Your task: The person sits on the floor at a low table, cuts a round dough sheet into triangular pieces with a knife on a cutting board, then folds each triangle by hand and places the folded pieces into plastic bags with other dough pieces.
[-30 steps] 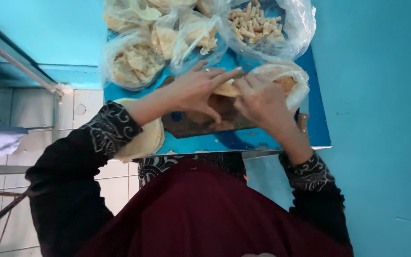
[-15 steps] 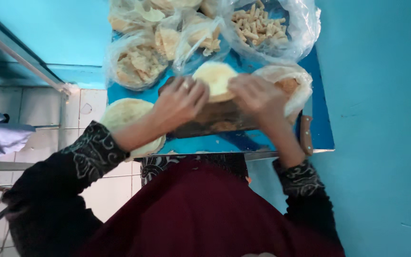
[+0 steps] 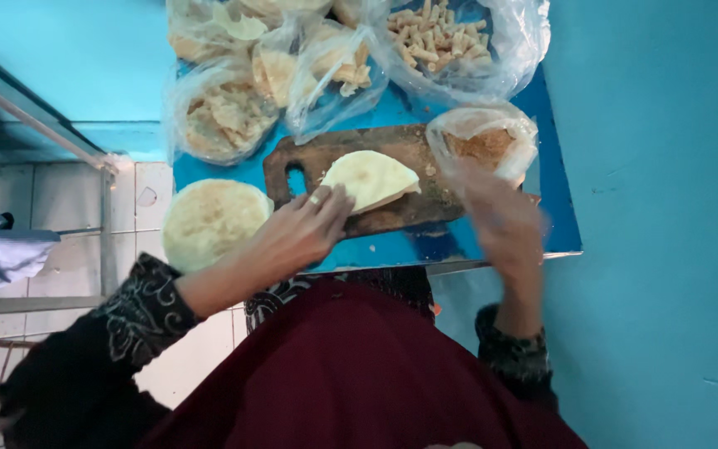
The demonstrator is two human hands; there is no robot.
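Head view: looking down on a small blue table (image 3: 558,224).
Board: dark worn wooden cutting board (image 3: 359,187) with a handle slot, crumb-speckled.
Flatbread: pale, smooth folded flatbread (image 3: 369,178) lying on the board.
Left hand: left hand (image 3: 297,237) fingers spread, tips pressing the flatbread's near edge, nothing gripped.
Right hand: right hand (image 3: 496,220) motion-blurred beside a clear bag of brown crumbs (image 3: 484,145); grip cannot be told.
Stack: round flatbread stack (image 3: 209,220) at the table's left edge.

Flatbread (image 3: 369,178) on board (image 3: 400,170), seemingly folded
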